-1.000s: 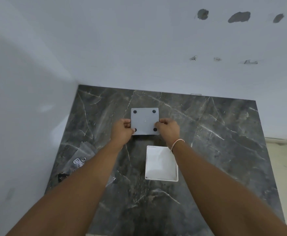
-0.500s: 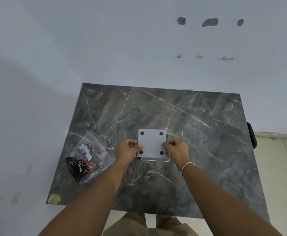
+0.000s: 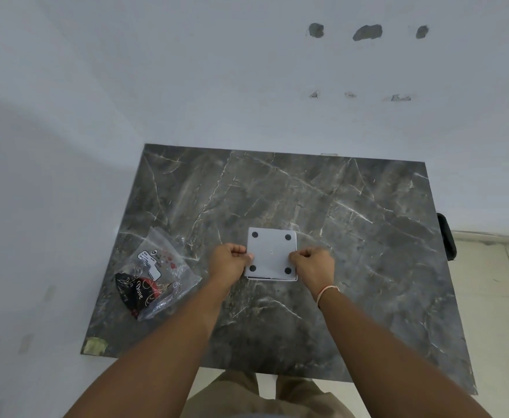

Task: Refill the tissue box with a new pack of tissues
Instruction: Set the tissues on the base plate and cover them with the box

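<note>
Left hand [image 3: 230, 260] and right hand [image 3: 310, 263] closed on opposite edges of base panel [image 3: 271, 253], seated over tissue box [image 3: 273, 279]. Empty wrapper [image 3: 153, 274] lying left on worktop [image 3: 353, 236].

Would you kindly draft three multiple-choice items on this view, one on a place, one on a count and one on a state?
1. Where does the plastic wrapper lie, seen from the camera?
A. left of the hands
B. right of the hands
C. at the table's far edge

2. How many black dots show on the grey base panel?
A. two
B. four
C. six

3. How is the panel held?
A. by the left hand only
B. by neither hand
C. by the left hand and the right hand, one on each side edge

Answers: 1 A, the wrapper sits near the marble table's left edge; 2 B, one dot per corner; 3 C, each grip pinches one side.
</note>
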